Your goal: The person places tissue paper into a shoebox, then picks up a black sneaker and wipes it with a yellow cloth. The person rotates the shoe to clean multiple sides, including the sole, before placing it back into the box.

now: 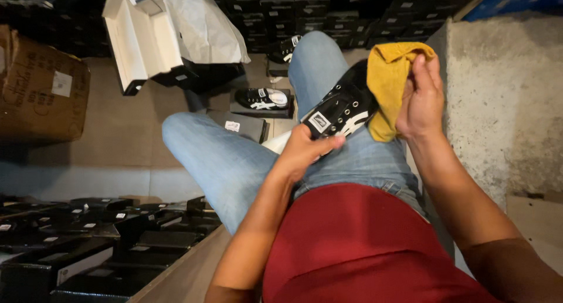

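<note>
Head view: seated person, black sneaker [340, 106] with white stripes resting on the lap. Left hand [305, 150] is closed around the sneaker's tongue end, bracing it so it stays put. Right hand [421, 97] is curled around a yellow cloth [388, 83], pressing it against the sneaker's side, probably wiping. Beyond the sneaker, a matching shoe [262, 97] lies on a dark box lid; an open shoebox [143, 39] with white paper sits further back.
</note>
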